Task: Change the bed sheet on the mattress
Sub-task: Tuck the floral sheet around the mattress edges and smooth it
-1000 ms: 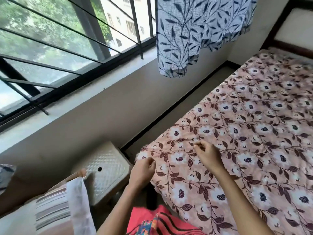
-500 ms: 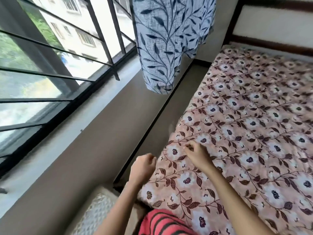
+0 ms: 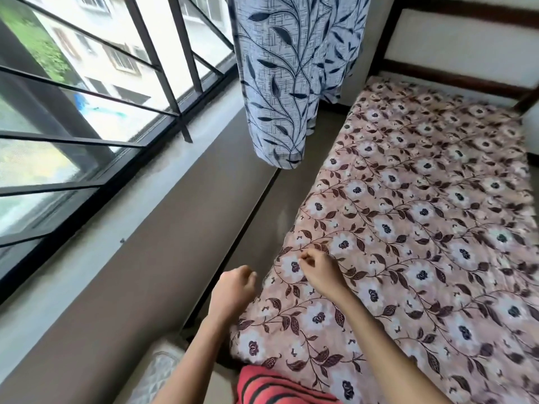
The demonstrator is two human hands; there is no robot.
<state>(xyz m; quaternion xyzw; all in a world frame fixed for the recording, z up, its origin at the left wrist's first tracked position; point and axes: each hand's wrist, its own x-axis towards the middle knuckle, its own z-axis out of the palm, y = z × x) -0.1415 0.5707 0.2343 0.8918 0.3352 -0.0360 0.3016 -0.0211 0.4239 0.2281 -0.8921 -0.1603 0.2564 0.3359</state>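
A red striped garment (image 3: 280, 387) is showing nearest. The left hand (image 3: 233, 290) is curling just beside the edge of the floral bed sheet (image 3: 423, 228), and the right hand (image 3: 318, 272) is resting curled on it. I cannot tell whether either is gripping cloth. The bed sheet is covering the mattress up to the headboard (image 3: 455, 45). A curtain (image 3: 280, 83) is hanging by the window (image 3: 87, 112).
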